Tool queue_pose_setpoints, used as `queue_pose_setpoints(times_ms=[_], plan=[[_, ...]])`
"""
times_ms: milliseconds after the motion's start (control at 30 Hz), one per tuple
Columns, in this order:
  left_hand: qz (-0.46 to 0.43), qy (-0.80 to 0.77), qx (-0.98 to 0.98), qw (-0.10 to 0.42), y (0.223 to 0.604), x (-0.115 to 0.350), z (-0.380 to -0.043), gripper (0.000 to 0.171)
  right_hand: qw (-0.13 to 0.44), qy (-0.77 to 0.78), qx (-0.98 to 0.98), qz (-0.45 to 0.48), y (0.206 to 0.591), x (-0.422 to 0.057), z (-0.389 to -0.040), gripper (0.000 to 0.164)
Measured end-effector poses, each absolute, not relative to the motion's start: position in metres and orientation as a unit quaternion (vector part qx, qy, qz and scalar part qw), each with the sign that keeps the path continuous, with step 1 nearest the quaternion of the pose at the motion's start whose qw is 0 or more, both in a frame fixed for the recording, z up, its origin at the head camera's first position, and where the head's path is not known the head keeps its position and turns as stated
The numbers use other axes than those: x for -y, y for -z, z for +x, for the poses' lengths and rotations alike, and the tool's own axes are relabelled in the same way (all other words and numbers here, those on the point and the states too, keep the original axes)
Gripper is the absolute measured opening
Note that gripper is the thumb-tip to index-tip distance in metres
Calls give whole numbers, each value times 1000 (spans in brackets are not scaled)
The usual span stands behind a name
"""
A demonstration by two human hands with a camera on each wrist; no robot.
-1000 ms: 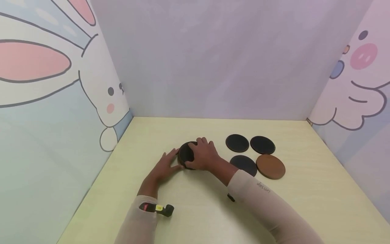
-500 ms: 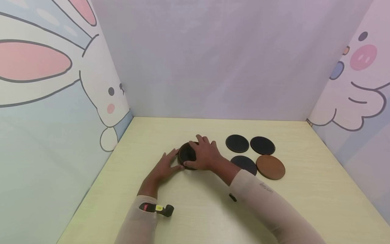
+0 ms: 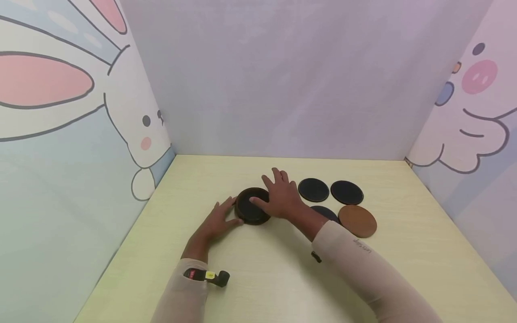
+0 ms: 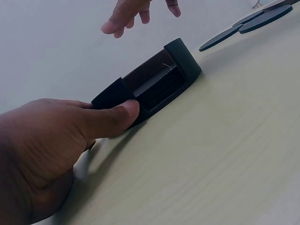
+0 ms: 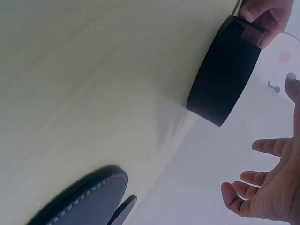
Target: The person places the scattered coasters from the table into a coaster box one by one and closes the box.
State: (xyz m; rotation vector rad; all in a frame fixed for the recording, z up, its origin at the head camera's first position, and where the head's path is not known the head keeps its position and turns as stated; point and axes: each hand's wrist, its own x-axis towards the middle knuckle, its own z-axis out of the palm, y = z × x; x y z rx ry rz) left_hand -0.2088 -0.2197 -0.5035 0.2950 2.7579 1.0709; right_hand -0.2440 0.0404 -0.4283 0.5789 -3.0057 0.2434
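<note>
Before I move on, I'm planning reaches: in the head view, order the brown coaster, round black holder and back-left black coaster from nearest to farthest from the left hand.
1. Round black holder: touching the left hand.
2. Back-left black coaster: to the holder's right.
3. Brown coaster: farthest right of the three.

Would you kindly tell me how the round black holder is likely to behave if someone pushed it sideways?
The round black holder would probably slide rather than tip, being low and broad on the table. Its wall looks stiff, showing no bend where the left hand grips it. Rolling seems unlikely, since it lies flat.
</note>
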Motion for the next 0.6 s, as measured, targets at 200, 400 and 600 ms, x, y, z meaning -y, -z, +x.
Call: queue_pose_setpoints(times_ms=[200, 400, 600], plan=[[99, -354, -926, 83, 504, 221, -208, 86, 41, -90, 981, 169, 422, -50, -248, 92], [107, -357, -925, 78, 503, 222, -208, 87, 16, -179, 977, 116, 425, -61, -256, 85], [104, -360, -923, 83, 502, 220, -207, 87, -19, -225, 972, 68, 430, -74, -264, 87]])
